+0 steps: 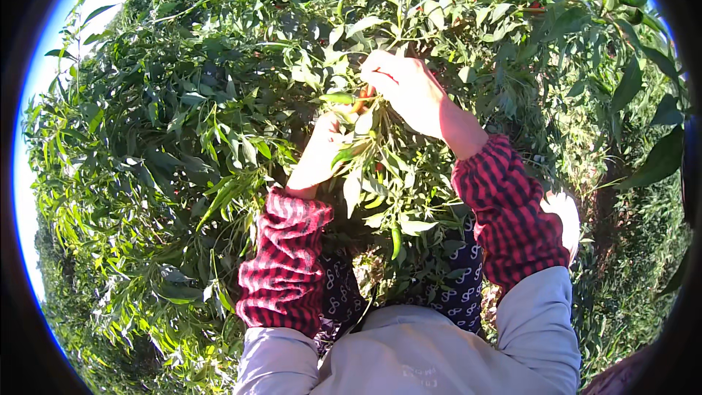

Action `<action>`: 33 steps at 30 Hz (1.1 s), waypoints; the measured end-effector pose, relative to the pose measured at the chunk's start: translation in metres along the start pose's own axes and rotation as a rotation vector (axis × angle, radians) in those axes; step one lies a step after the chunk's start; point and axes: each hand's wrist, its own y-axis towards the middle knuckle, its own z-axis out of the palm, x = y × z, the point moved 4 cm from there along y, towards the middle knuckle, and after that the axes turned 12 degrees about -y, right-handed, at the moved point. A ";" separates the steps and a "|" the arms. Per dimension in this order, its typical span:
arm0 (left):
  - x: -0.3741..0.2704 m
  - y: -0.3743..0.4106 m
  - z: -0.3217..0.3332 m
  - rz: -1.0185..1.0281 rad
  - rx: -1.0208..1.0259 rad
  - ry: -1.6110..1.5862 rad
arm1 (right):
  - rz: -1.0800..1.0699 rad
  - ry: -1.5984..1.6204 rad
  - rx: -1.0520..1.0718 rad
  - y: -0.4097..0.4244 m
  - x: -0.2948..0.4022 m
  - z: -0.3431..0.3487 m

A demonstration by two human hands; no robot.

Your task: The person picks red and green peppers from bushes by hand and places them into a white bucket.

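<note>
Chilli pepper plants [219, 82] bearing green and red fruit stand in front of me. My left hand [327, 145] is among the leaves at the middle, its fingers beside a leafy stem; glare and foliage hide what they hold. Just above and to the right, my right hand [403, 90] has its fingers bent at a reddish chilli pepper [363, 97]; whether they grip it cannot be told. A green chilli pepper [338, 98] lies across the gap between the hands. Lower down, another green chilli [396, 240] hangs from the plant.
Dense pepper foliage surrounds both arms. Large leaves [661, 159] rise close at the right edge. A strip of bare soil [606, 219] shows between plants at the right. Below the hands are my patterned trousers [463, 285]; a pale object [564, 219] shows beside my right sleeve.
</note>
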 end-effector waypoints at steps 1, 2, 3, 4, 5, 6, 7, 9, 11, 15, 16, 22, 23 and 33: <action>0.000 -0.001 -0.001 0.088 0.029 -0.133 | -0.147 -0.021 -0.041 -0.006 0.003 -0.002; 0.001 -0.002 -0.002 0.182 0.076 -0.276 | -0.157 -0.078 0.004 -0.011 -0.001 0.001; 0.004 -0.003 -0.010 0.161 0.016 0.023 | -0.067 -0.003 0.022 -0.017 -0.009 0.002; 0.003 -0.005 -0.012 0.264 0.051 0.390 | -0.007 0.032 0.067 -0.021 -0.015 0.007; 0.005 -0.005 -0.012 0.363 0.071 0.669 | -0.007 0.072 0.063 -0.024 -0.019 0.010; 0.005 -0.006 -0.012 0.477 0.066 0.943 | -0.178 -0.085 -0.036 -0.027 -0.016 0.007; 0.007 -0.004 -0.013 0.485 0.056 0.947 | -0.423 -0.330 -0.251 -0.033 -0.008 0.002; 0.009 0.002 -0.018 0.328 0.028 0.526 | -0.249 -0.214 -0.072 -0.028 -0.018 0.006; 0.017 0.007 -0.015 0.000 0.065 -0.270 | -0.359 -0.396 -0.139 -0.026 -0.011 -0.001; 0.000 0.010 -0.004 0.082 0.079 -0.053 | -0.165 -0.162 0.065 -0.015 -0.007 -0.008; 0.003 0.008 -0.003 -0.058 0.003 -0.259 | -0.257 -0.163 0.028 -0.015 0.000 -0.010; -0.013 -0.001 0.006 0.191 0.104 0.329 | -0.558 -0.271 -0.376 -0.023 0.025 -0.021; -0.004 -0.001 0.002 -0.053 0.025 0.029 | -0.359 -0.211 -0.190 -0.016 0.019 -0.014; 0.008 -0.002 -0.007 0.067 0.048 -0.422 | 0.404 0.821 0.085 -0.044 0.009 -0.021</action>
